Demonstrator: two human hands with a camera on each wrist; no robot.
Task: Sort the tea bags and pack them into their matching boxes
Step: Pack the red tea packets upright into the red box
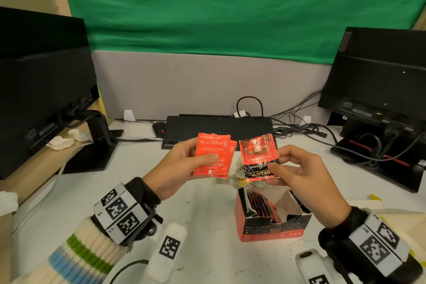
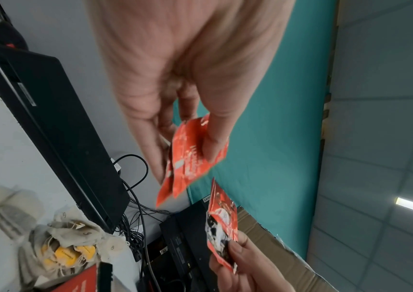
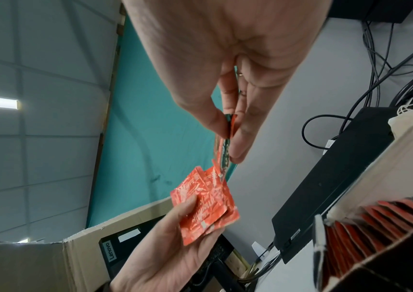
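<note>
My left hand [image 1: 184, 163] pinches a small stack of red tea bag sachets [image 1: 214, 154], thumb on the front, held up over the table; the same sachets [image 2: 193, 158] show in the left wrist view. My right hand [image 1: 297, 173] pinches one red-and-black sachet [image 1: 258, 157] by its lower edge, just right of the stack; it appears edge-on as a sachet [image 3: 223, 150] in the right wrist view. Below my right hand stands an open red-and-black tea box [image 1: 272, 226] with several red sachets upright inside. A pile of paper tea bags with yellow tags [image 2: 68, 251] lies behind the box.
A flat black device [image 1: 219, 129] lies across the back of the white table [image 1: 202, 226], with cables [image 1: 306, 129] to its right. Black monitors stand at left [image 1: 43, 90] and right [image 1: 378, 80]. A cream box edge [image 1: 401, 221] sits at the right.
</note>
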